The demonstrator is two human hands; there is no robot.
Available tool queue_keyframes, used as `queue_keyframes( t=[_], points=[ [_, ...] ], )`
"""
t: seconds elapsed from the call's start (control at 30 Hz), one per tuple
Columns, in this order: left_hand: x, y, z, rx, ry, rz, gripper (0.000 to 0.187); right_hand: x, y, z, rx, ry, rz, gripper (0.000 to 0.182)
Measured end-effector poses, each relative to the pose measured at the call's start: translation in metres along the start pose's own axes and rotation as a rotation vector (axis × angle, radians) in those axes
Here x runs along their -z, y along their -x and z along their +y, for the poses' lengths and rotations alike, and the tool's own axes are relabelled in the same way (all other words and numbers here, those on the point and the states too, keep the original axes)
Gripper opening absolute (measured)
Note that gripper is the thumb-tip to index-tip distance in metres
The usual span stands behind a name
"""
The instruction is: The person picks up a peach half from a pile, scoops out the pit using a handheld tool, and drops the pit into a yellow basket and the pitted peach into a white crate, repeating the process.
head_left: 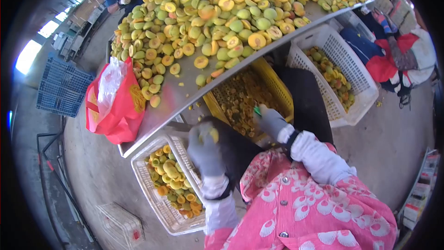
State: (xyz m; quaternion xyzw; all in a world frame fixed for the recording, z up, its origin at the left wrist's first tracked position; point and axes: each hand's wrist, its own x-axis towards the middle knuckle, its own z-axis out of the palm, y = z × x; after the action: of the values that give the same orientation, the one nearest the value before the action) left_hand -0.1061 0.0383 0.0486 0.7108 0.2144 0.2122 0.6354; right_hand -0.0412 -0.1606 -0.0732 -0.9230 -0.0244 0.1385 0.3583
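Left fingers (196, 135) half-curled around fruit (214, 134)

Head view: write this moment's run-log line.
left hand: holds fruit piece; right hand: holds green tool over yellow crate; table: stone-fruit halves

A grey floor (370, 157) spreads out; windows (28, 56) (washed to white) glare at the upper left.

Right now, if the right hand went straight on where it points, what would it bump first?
Probably the brown pieces in the yellow crate, which the right hand points toward; its height above them is hard to judge.
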Motion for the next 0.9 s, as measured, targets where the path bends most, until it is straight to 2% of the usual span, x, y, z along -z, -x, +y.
queue_keyframes(
  t=[0.07,0.13,0.17,0.23,0.3,0.37,0.43,0.47,0.5,0.53,0.57,0.6,0.63,0.7,0.73,0.77,0.8,0.83,0.87,0.9],
  points=[
    [0.084,-0.026,-0.031,-0.485,-0.817,0.011,0.010,0.019,0.011,-0.007,-0.085,-0.043,-0.006,0.033],
    [0.109,-0.036,-0.003,-0.588,-1.114,0.201,0.015,0.010,0.014,-0.004,-0.028,-0.102,0.036,0.032],
    [0.101,-0.044,0.011,-0.582,-1.117,0.202,0.015,0.005,0.010,-0.003,-0.033,-0.127,0.013,0.032],
    [0.063,-0.078,0.033,-0.648,-0.679,0.071,0.019,0.008,0.007,-0.010,-0.035,-0.143,-0.012,0.032],
    [0.011,-0.115,0.041,-0.286,-0.413,-0.241,0.034,0.021,0.010,-0.023,-0.011,-0.522,-0.159,0.030],
    [-0.039,-0.187,-0.003,-0.597,-0.703,-0.286,0.033,0.008,0.009,-0.002,0.066,-0.339,-0.027,0.030],
    [-0.077,-0.264,-0.059,-1.514,-1.588,-0.253,0.035,0.003,0.008,0.021,0.060,-0.419,-0.034,0.026],
    [-0.101,-0.272,-0.048,-1.073,-1.457,-0.388,0.040,0.002,0.009,0.027,0.060,-0.384,0.012,0.026],
    [-0.124,-0.275,-0.039,-0.659,-1.271,-0.519,0.046,-0.043,-0.002,0.070,-0.121,-0.694,-0.099,0.027],
    [-0.144,-0.290,-0.039,-0.413,-1.382,-0.685,0.062,0.006,0.010,0.032,-0.158,-0.470,-0.106,0.029],
    [-0.142,-0.317,-0.086,-0.551,-1.220,-0.697,0.066,0.012,0.007,0.032,-0.199,-0.464,-0.132,0.030],
    [-0.142,-0.304,-0.079,-0.651,-1.133,-0.597,0.058,0.014,0.005,0.036,-0.243,-0.458,-0.168,0.031],
    [-0.140,-0.297,-0.073,-0.628,-1.150,-0.619,0.054,0.028,0.002,0.031,-0.226,-0.450,-0.127,0.031],
    [-0.135,-0.283,-0.047,-0.601,-1.171,-0.634,0.050,0.040,0.007,0.015,-0.224,-0.482,-0.181,0.036],
    [-0.131,-0.274,-0.029,-0.453,-1.213,-0.599,0.052,0.041,0.005,0.012,-0.220,-0.479,-0.179,0.036],
    [-0.124,-0.263,-0.021,-0.298,-1.249,-0.563,0.053,0.040,0.005,0.010,-0.115,-0.401,-0.126,0.036],
    [-0.115,-0.252,-0.023,-0.293,-1.245,-0.561,0.053,0.047,0.007,-0.004,-0.011,-0.324,-0.075,0.037],
    [-0.102,-0.242,-0.026,-0.134,-0.720,-0.496,0.046,0.056,0.013,-0.020,-0.146,-0.513,-0.208,0.036],
    [-0.092,-0.232,-0.027,0.020,-0.194,-0.408,0.040,0.063,0.013,-0.035,-0.146,-0.507,-0.212,0.036],
    [-0.088,-0.213,-0.026,0.161,0.218,-0.426,0.028,0.067,0.015,-0.048,-0.083,-0.460,-0.213,0.035]
  ],
)
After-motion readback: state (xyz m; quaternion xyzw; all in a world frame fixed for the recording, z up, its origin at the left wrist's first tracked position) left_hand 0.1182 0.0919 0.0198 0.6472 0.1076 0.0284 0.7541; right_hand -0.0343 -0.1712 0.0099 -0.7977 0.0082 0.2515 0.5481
